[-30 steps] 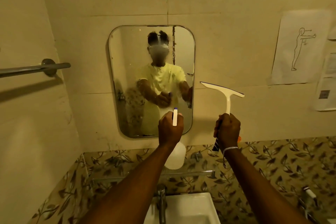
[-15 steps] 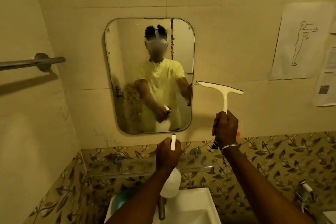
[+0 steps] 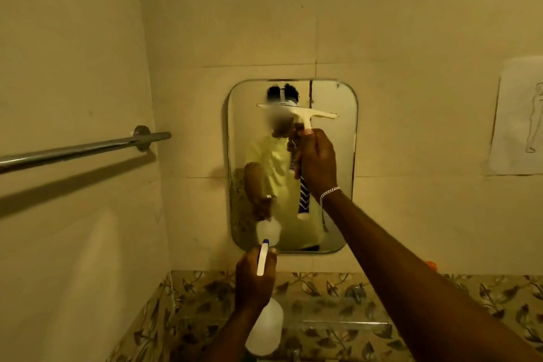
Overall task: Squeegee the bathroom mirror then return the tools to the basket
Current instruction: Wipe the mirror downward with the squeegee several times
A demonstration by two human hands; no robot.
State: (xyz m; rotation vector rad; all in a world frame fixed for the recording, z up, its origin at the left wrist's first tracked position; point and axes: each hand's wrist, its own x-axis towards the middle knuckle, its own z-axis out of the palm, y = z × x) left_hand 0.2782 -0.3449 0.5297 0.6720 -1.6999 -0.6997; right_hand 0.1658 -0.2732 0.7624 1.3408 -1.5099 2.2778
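White squeegee gripped in right hand, blade lying left-right across upper mirror, ready to pull down; left hand clutching spray bottle nearer.

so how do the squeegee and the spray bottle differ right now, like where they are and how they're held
The squeegee is raised in the right hand with its blade across the upper part of the mirror; the spray bottle is held low in the left hand, below the mirror's bottom edge. The squeegee is flat and T-shaped with a striped handle; the spray bottle is rounded, translucent white, hanging under the hand. Both are gripped, one per hand.
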